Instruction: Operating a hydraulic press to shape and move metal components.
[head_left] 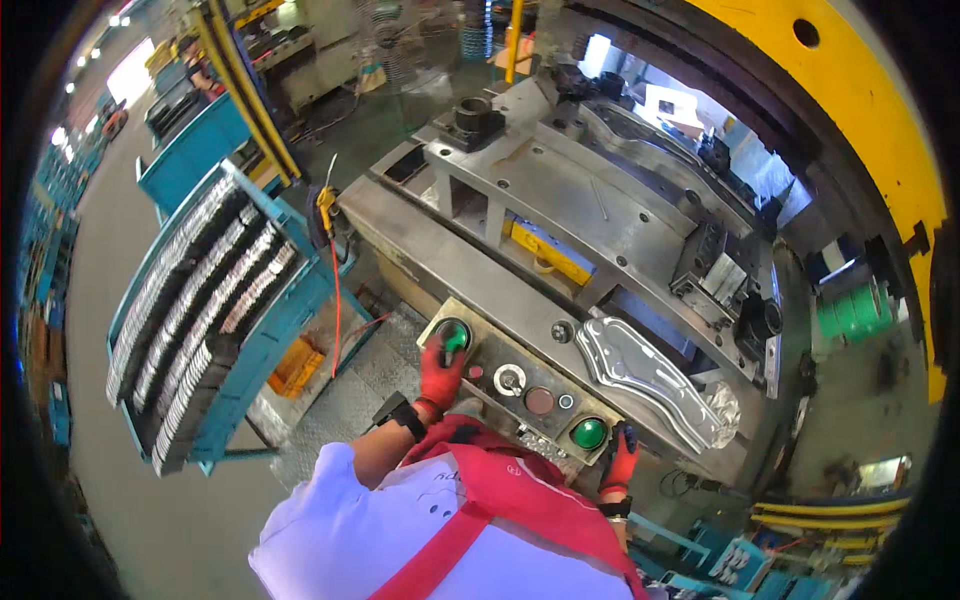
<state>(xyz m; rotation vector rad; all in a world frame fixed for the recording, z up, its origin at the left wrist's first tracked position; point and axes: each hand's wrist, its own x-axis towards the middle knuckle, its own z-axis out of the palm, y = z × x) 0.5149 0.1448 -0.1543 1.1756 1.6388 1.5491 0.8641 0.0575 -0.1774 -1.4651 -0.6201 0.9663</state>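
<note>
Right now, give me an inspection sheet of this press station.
Surface: grey control panel at the press front, with two green buttons and smaller controls between.
Job's things: left green button; right green button; shiny stamped metal part lying beside the panel.
Clutter: nothing seen on the panel.
Hands: left hand, red-gloved, on the left button; right hand, red-gloved, beside the right button, contact unclear.
Cables: orange cable hanging left of the press.
Surroundings: blue rack of stacked metal parts; yellow press frame.
</note>
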